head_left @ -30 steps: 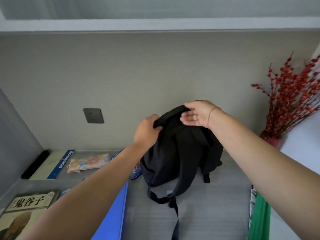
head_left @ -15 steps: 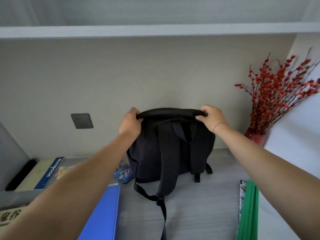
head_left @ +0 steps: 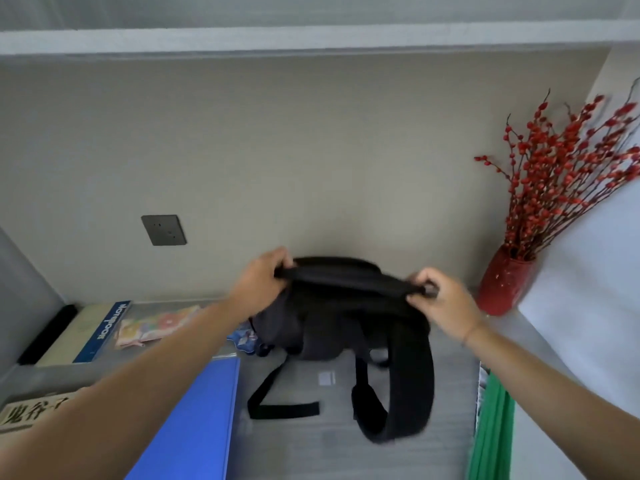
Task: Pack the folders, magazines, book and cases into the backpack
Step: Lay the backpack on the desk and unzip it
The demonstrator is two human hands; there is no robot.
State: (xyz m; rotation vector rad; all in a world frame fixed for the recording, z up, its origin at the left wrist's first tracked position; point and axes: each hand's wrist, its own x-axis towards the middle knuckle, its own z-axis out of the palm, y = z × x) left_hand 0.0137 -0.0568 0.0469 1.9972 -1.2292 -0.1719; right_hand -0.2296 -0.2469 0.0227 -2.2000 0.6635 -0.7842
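Both hands pinch the top edge of the black backpack (head_left: 346, 317) on the tabletop (head_left: 346, 445): left hand (head_left: 258, 289), right hand (head_left: 441, 301). Soft, floppy fabric, probably light; grip the rim to spread it.

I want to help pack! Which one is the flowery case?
Find the black backpack against the wall, then look left along the desk. The flowery case lies flat between the notebook and the backpack, the only thing covered in bright flowers.

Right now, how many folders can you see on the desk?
2: a blue folder near the left forearm, and a green folder at the right edge by the right arm. Others may lie out of view.
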